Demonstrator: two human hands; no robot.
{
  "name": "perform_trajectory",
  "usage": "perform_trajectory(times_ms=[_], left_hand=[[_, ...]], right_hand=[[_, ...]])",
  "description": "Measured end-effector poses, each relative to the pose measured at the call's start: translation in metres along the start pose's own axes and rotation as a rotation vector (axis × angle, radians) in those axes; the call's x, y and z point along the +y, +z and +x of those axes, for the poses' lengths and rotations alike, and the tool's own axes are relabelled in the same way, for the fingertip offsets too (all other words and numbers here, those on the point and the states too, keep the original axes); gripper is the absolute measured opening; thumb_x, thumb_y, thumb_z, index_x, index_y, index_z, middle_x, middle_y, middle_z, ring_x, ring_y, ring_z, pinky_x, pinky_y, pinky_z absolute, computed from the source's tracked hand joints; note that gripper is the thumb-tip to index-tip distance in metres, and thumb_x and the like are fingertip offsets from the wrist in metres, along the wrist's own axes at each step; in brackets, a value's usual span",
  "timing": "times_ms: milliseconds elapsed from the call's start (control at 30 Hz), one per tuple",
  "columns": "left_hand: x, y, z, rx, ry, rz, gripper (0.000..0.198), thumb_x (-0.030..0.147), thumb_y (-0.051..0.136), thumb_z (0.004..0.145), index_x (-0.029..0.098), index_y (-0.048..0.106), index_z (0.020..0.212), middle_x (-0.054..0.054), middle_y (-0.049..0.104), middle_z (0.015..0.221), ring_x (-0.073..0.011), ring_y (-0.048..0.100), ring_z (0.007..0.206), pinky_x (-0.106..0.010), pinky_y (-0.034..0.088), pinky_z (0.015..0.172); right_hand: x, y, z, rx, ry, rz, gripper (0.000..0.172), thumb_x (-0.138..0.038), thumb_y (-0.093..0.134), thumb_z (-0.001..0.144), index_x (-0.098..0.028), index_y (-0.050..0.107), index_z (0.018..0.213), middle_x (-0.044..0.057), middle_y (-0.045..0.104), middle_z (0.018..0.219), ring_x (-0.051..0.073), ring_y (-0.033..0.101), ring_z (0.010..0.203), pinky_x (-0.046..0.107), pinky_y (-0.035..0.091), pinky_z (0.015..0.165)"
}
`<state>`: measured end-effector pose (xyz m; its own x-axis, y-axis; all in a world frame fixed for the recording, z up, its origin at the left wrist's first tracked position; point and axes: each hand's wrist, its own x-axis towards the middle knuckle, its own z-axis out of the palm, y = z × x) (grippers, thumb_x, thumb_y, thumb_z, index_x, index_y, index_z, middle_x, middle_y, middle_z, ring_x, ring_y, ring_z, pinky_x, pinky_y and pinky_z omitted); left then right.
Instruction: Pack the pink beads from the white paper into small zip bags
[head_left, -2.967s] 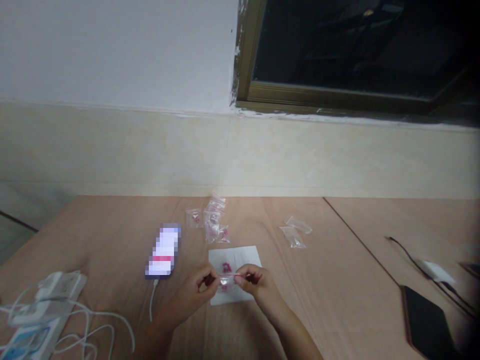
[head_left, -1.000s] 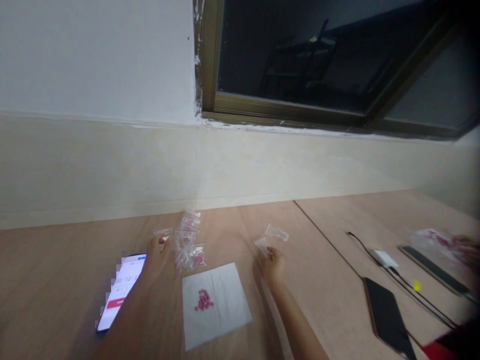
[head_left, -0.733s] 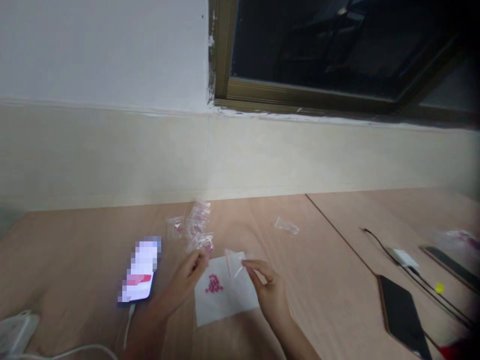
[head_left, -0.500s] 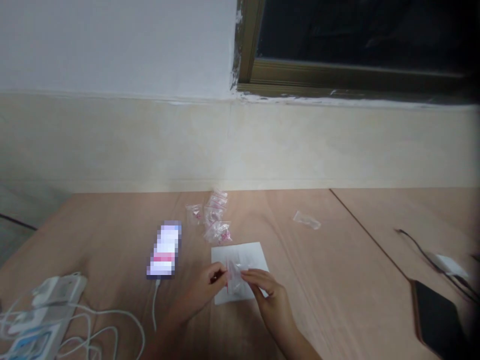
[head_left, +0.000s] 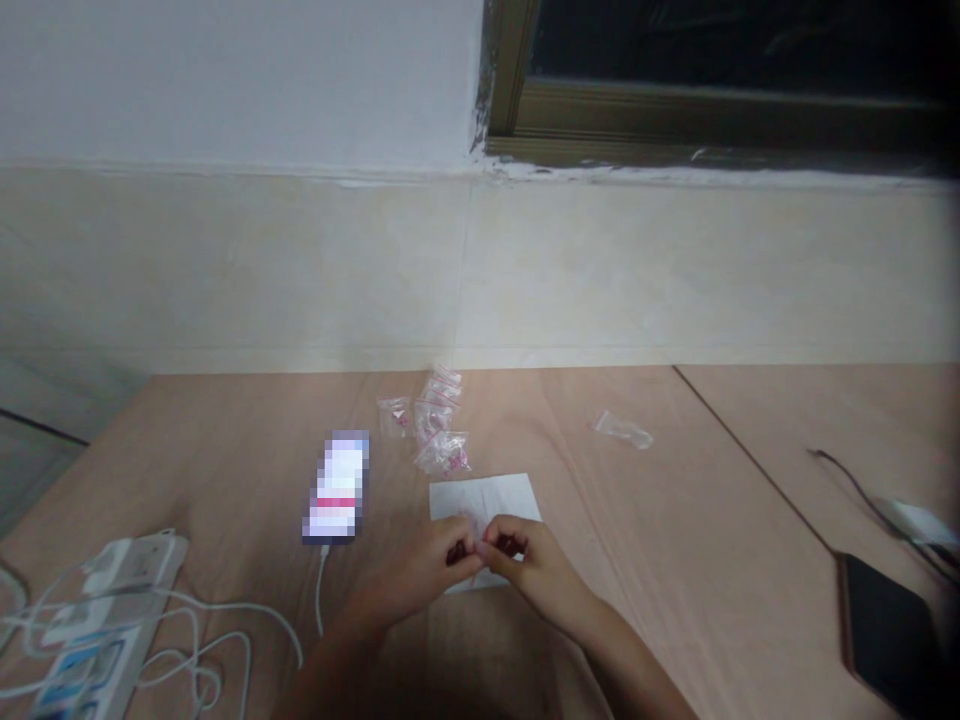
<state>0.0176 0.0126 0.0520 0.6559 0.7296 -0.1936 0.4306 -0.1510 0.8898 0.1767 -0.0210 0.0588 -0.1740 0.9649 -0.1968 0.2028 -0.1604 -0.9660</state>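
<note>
My left hand and my right hand meet above a white paper sheet, their fingertips pinching a small clear zip bag. My fingers hide most of the bag. They also cover the pink tablets seen earlier on the paper, so I cannot tell what is in the bag. Beyond the paper lies a heap of small zip bags with pink contents, and a single pink-filled bag sits to its left.
A smartphone with a blurred screen lies left of the paper, its white cable running to a power strip tangled in cords. An empty-looking clear bag lies to the right. A black tablet rests at lower right.
My hands have closed together over the paper, and the clear bag held upright between them is now mostly hidden in my fingers. The view has tilted slightly lower.
</note>
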Motion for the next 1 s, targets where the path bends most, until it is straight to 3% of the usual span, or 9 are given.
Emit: perform_trajectory(times_ms=[100,200,433,567,767,1000], left_hand=[[0.0,-0.003,-0.004,-0.054,0.021,-0.005,0.021,0.028,0.055,0.081,0.017,0.049,0.064,0.006,0.047,0.065,-0.0093,0.043,0.061,-0.02,0.032,0.058],[-0.006,-0.004,-0.01,-0.054,0.005,-0.009,0.023,0.031,0.05,0.083,0.017,0.049,0.065,0.005,0.048,0.065,-0.0099,0.043,0.062,-0.02,0.032,0.058],[-0.018,-0.003,-0.014,0.137,-0.122,0.039,0.019,0.018,0.049,0.076,0.019,0.038,0.06,0.007,0.039,0.059,-0.0095,0.038,0.057,-0.02,0.03,0.053],[-0.01,0.002,-0.007,0.128,-0.06,0.04,0.012,0.014,0.053,0.07,0.019,0.043,0.075,0.006,0.043,0.068,-0.0103,0.04,0.062,-0.02,0.033,0.057],[-0.004,0.0,0.001,0.183,0.036,0.12,0.04,-0.003,0.039,0.06,0.02,0.045,0.092,0.0,0.048,0.089,-0.0145,0.048,0.082,-0.025,0.039,0.072],[0.005,0.007,-0.004,0.114,0.067,0.105,0.03,0.006,0.047,0.07,0.019,0.047,0.097,-0.003,0.052,0.097,-0.0174,0.051,0.087,-0.03,0.043,0.078]], right_hand=[[0.002,-0.005,0.001,-0.103,0.021,0.065,0.027,-0.036,0.057,0.074,-0.017,0.051,0.056,-0.004,0.046,0.053,0.01,0.043,0.053,0.023,0.033,0.053],[0.005,-0.007,-0.002,-0.122,0.025,0.059,0.023,-0.032,0.057,0.073,-0.017,0.051,0.057,-0.004,0.048,0.054,0.01,0.043,0.054,0.023,0.033,0.055],[0.011,0.0,-0.008,0.069,0.082,-0.102,0.016,-0.014,0.049,0.065,-0.019,0.041,0.051,-0.005,0.041,0.051,0.01,0.039,0.05,0.022,0.029,0.049],[0.002,0.013,-0.007,0.129,0.024,-0.155,0.014,-0.012,0.045,0.064,-0.019,0.04,0.053,-0.004,0.044,0.052,0.01,0.041,0.052,0.021,0.031,0.05],[-0.002,0.014,-0.008,0.212,-0.006,-0.286,0.017,-0.012,0.045,0.064,-0.02,0.037,0.052,-0.004,0.041,0.049,0.011,0.04,0.049,0.022,0.028,0.048],[-0.007,0.02,-0.017,0.216,-0.029,-0.283,0.017,-0.015,0.044,0.066,-0.022,0.035,0.054,-0.004,0.042,0.052,0.011,0.041,0.05,0.022,0.029,0.049]])
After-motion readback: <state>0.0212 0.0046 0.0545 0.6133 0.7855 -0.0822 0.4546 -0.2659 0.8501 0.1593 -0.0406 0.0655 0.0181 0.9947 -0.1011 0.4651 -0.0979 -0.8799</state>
